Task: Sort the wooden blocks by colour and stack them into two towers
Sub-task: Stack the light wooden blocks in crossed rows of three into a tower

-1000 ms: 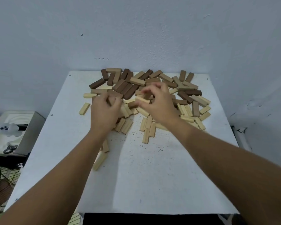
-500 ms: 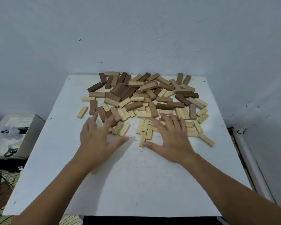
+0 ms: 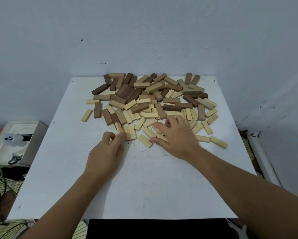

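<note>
Loose heap of wooden blocks [image 3: 150, 102] spread flat over far half of white table [image 3: 144, 187], unsorted, no towers. Dark brown blocks [image 3: 172, 107] mostly toward table's far edge; pale blocks [image 3: 145, 141] along heap's near side. Some apparently overlapping mid-heap, hard to tell.

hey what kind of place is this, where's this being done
Probably a room at home: a small white table pushed against a plain painted wall, scattered wooden blocks, and a ghost figurine beside it.
</note>
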The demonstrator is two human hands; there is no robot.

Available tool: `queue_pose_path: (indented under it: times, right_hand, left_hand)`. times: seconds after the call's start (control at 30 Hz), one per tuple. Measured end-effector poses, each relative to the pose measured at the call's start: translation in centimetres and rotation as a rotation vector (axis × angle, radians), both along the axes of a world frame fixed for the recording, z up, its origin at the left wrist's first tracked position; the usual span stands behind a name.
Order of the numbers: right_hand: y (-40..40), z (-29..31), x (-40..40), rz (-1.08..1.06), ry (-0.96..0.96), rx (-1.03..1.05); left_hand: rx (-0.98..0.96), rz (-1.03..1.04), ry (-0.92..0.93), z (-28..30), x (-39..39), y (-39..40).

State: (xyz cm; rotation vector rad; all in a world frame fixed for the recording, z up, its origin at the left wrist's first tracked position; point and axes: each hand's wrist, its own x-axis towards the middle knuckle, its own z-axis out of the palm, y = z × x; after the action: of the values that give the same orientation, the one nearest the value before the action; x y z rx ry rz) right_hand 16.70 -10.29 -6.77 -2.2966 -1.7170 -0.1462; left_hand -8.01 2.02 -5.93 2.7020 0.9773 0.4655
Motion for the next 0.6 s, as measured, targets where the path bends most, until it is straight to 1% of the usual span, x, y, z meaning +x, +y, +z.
queue_pose_path:
  times: [0.07,0.13,0.23,0.3,0.37,0.4,0.47,0.5,0.57,0.6]
  right_hand:
    - [0.3,0.4,0.0,0.025,-0.030,-0.024]
    - [0.6,0.5,0.1,0.022,-0.066,-0.047]
    - [0.7,0.3,0.1,0.025,-0.079,-0.056]
    - [0.6,0.2,0.0,0.021,-0.063,-0.048]
    - [0.6,0.0,-0.3,0.002,-0.032,-0.007]
    - [0.6,-0.1,-0.4,-0.013,-0.013,0.021]
    - [0.6,-0.2,-0.7,-0.041,0.007,0.059]
    - [0.6,-0.3,-0.7,-0.056,0.003,0.064]
    - [0.7,-0.2,-0.7,-0.074,-0.008,0.064]
    - [0.7,-0.1,-0.6,-0.069,-0.013,0.061]
  left_hand:
    - [-0.118,0.076,-0.053,0.9,0.7,0.4]
    - [-0.221,0.104,-0.196,1.9,2.4,0.9]
    - [-0.257,0.111,-0.392,4.6,6.5,1.9]
    - [-0.323,0.119,-0.409,5.8,9.7,3.6]
    - [-0.462,0.095,-0.272,6.5,11.9,5.4]
    - [-0.468,0.087,-0.157,6.7,12.5,6.0]
    - [-0.358,0.067,0.070,6.5,12.1,6.0]
    - [-0.290,0.048,0.132,6.2,11.2,5.5]
    - [-0.202,-0.011,0.174,5.3,8.7,3.9]
    - [-0.192,-0.042,0.178,4.6,7.4,3.1]
